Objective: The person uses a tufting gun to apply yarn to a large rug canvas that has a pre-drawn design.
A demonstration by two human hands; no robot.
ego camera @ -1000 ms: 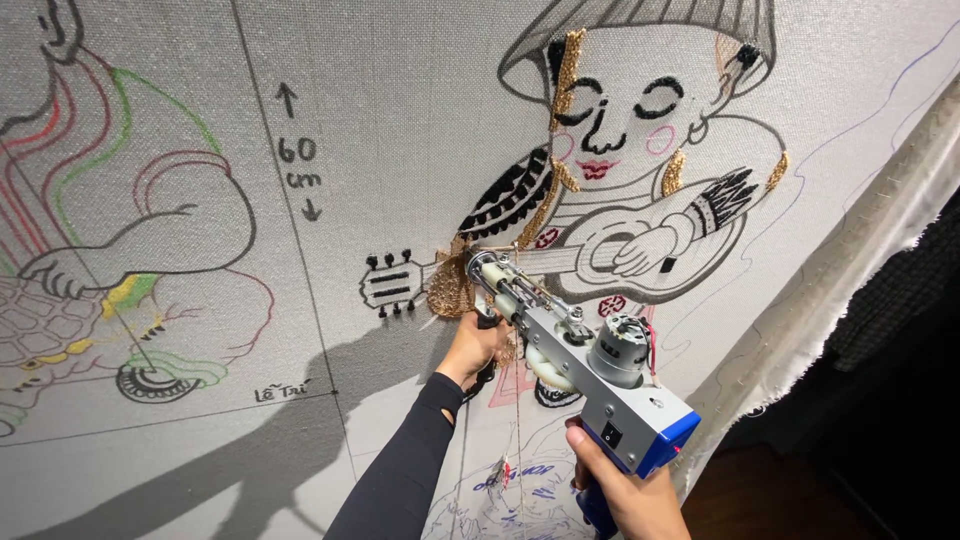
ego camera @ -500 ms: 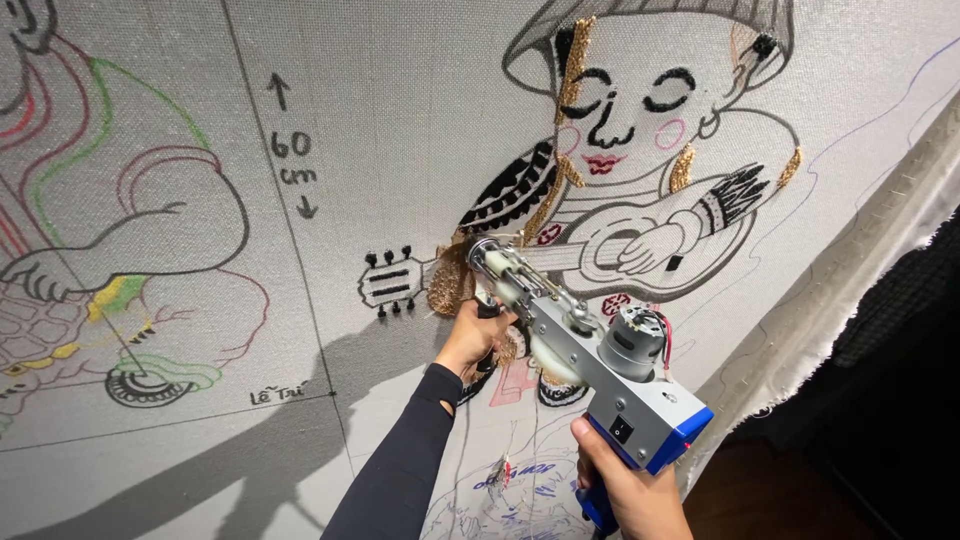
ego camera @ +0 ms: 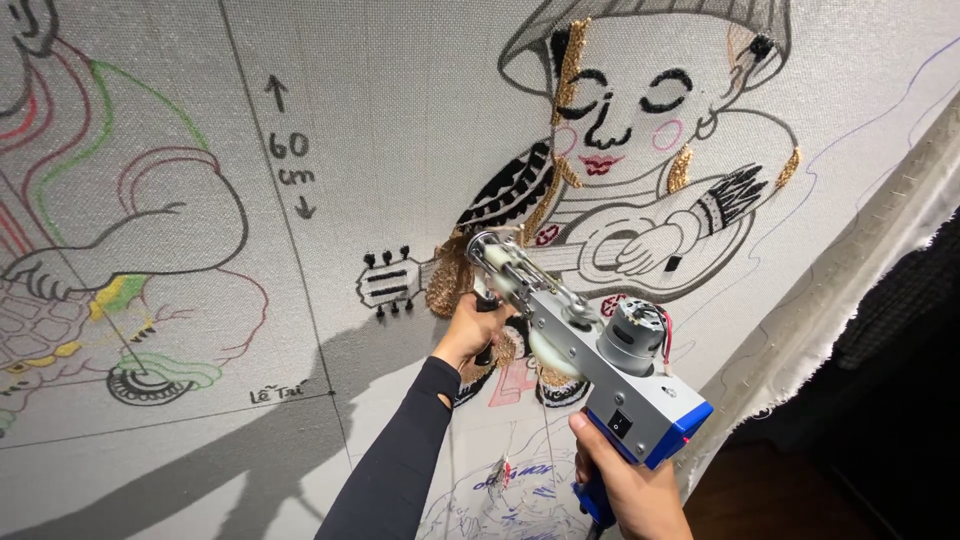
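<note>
You hold a tufting gun [ego camera: 585, 350] with both hands against the stretched grey cloth [ego camera: 400, 110], and its front end touches the cloth just left of the drawn guitar body [ego camera: 640, 250]. Your right hand [ego camera: 630, 490] has its fingers closed tight around the blue grip at the rear, below the gun's blue and silver housing. Your left hand [ego camera: 470, 325], in a dark sleeve, has its fingers wrapped around the black front handle under the nose of the gun. Beside the nose of the gun there is a patch of brown tufted yarn [ego camera: 447, 285], and the small guitar head [ego camera: 385, 282] lies further left of it. Above the gun is the drawn figure with a hat [ego camera: 640, 40]. Far left of the gun you see another coloured drawing [ego camera: 120, 230]. To the right of the gun the frayed edge of the cloth [ego camera: 850, 300] runs diagonally.
</note>
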